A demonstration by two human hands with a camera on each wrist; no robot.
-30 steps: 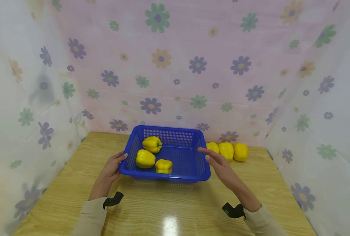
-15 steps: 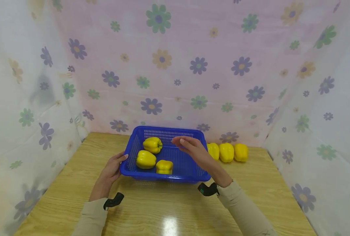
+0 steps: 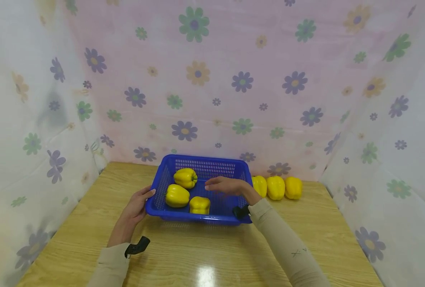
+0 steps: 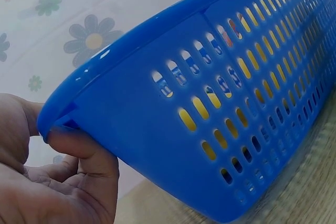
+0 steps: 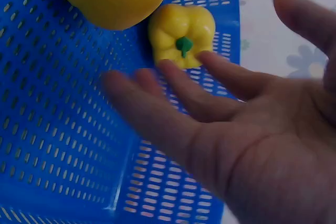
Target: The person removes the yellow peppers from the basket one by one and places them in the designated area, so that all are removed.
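Observation:
A blue plastic basket (image 3: 205,217) with slotted sides stands tilted on the table. My left hand (image 3: 136,206) grips its left rim, thumb on top and fingers curled under, as the left wrist view shows. Inside, toward the left, lie three yellow bell peppers: a rear pepper (image 3: 185,178), a middle pepper (image 3: 177,196) and a front pepper (image 3: 199,205). Over the right half of the basket is my right hand (image 3: 229,185), fingers extended and holding nothing. The right wrist view shows its fingertips overlapping a pepper with a green stem (image 5: 181,30).
Three more yellow bell peppers (image 3: 275,188) stand in a row on the table right of the basket. The wooden table (image 3: 183,255) ends at a flowered curtain (image 3: 216,79) behind and at both sides.
My right hand has moved left from the basket's right rim to over its inside, then dipped lower. The left hand keeps its grip, and the peppers stay in place.

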